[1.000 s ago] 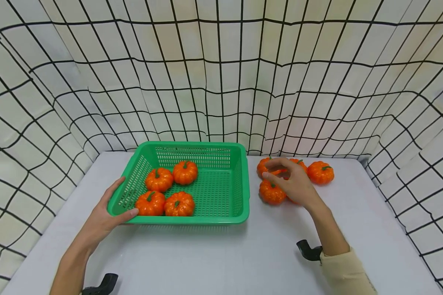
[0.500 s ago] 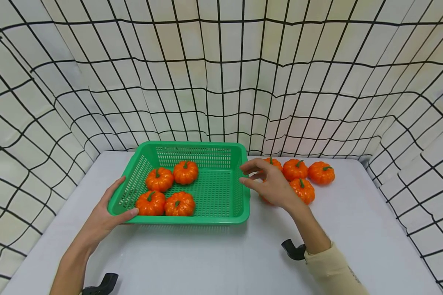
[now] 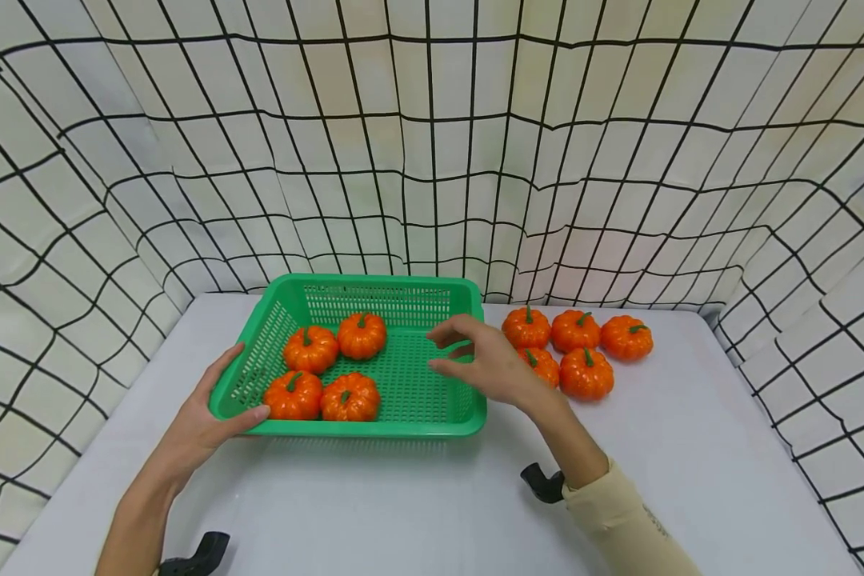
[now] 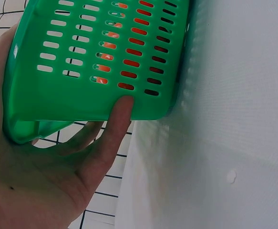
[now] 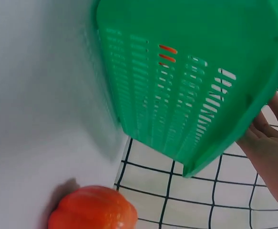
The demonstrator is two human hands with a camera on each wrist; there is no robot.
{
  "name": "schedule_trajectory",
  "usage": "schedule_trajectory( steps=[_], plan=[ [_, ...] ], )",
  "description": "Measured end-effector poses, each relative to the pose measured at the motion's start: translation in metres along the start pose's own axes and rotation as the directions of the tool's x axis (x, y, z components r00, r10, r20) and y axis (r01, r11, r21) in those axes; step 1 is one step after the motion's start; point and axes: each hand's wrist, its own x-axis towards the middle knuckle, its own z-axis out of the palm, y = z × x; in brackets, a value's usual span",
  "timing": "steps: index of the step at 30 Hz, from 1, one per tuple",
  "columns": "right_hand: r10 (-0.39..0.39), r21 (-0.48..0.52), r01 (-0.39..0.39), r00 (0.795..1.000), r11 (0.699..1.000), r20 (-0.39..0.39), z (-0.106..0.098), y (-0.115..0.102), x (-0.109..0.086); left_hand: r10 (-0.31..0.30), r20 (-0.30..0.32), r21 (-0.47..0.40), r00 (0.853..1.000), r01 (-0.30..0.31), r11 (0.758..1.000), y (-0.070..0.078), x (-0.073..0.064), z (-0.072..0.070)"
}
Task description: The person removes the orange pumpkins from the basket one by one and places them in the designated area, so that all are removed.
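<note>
A green plastic basket [image 3: 418, 429] stands on the table with several small orange pumpkins [image 3: 350, 398] grouped in its left half. My left hand [image 3: 202, 424] holds the basket's left front corner. Its thumb lies over the rim and its fingers touch the slotted outer wall [image 4: 81, 102]. Over the basket's right side hovers my right hand [image 3: 486, 362], fingers and thumb bent apart, and no thing shows between them. Past the right rim, several more pumpkins [image 3: 586, 374] sit in a cluster on the table; the forearm is close to the front left one.
A white table [image 3: 374, 512] carries everything. Black netting [image 3: 432, 176] over white sheeting rises behind it and along both sides. A black wrist piece [image 3: 543, 483] shows at the right wrist, another black piece [image 3: 200, 554] at the left.
My right hand has moved left from above the loose pumpkins to over the basket's right side, uncovering most of that cluster. The left hand and the basket have stayed put.
</note>
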Motion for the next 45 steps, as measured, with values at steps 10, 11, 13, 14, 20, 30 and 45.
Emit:
schedule_trajectory(
  steps=[10, 11, 13, 14, 20, 30, 45],
  plan=[
    [0.015, -0.028, -0.013, 0.997, 1.0, 0.08, 0.014, -0.007, 0.011, -0.011, -0.001, -0.004, 1.0, 0.011, 1.0, 0.001, -0.001, 0.001],
    [0.013, -0.032, -0.011, 0.996, 0.999, 0.088, 0.016, -0.008, 0.012, -0.011, -0.001, -0.003, 1.0, 0.011, 1.0, 0.001, -0.002, 0.001],
    [0.014, -0.039, -0.01, 0.995, 0.999, 0.103, 0.019, -0.009, 0.013, -0.011, -0.002, 0.0, 1.0, 0.011, 1.0, 0.0, -0.002, 0.0],
    [0.015, -0.044, -0.01, 0.994, 0.999, 0.111, 0.021, -0.009, 0.014, -0.01, -0.002, 0.0, 1.0, 0.01, 1.0, 0.0, -0.002, 0.0],
    [0.018, -0.046, -0.011, 0.989, 0.999, 0.15, 0.033, -0.01, 0.021, 0.0, -0.005, -0.004, 1.0, 0.0, 1.0, -0.001, -0.002, 0.0],
    [0.032, -0.063, -0.018, 0.973, 0.998, 0.227, 0.047, -0.011, 0.03, -0.005, -0.007, 0.0, 1.0, 0.005, 1.0, -0.001, -0.002, 0.0],
    [0.072, -0.19, -0.003, 0.933, 0.982, 0.354, 0.064, -0.013, 0.039, 0.003, -0.013, -0.01, 1.0, -0.003, 1.0, 0.001, -0.002, 0.001]
  ],
)
